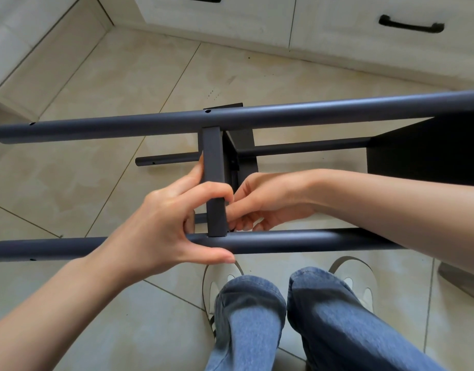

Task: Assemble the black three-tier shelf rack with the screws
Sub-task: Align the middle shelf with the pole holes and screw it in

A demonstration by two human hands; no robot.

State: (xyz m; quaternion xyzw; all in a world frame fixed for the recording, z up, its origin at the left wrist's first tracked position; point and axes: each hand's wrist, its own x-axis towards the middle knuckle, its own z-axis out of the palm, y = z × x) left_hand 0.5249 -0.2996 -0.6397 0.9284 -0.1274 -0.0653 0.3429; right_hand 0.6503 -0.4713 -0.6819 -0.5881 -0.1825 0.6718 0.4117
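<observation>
The black rack lies on its side on the tiled floor. Its two upper round posts run left to right: a far post [257,117] and a near post [297,242]. A flat black shelf edge [214,162] spans between them. My left hand [161,223] grips that shelf edge just above the near post, thumb lying along the post. My right hand [262,204] reaches in from the right, fingertips pinched at the joint of shelf and post; a screw there is not visible. Another shelf panel [423,153] sits attached at the right.
A lower post [166,159] with screw holes lies near the floor behind the shelf. White cabinets with black handles [411,25] line the far wall. My jeans-clad legs [284,317] and white shoes stand just under the near post.
</observation>
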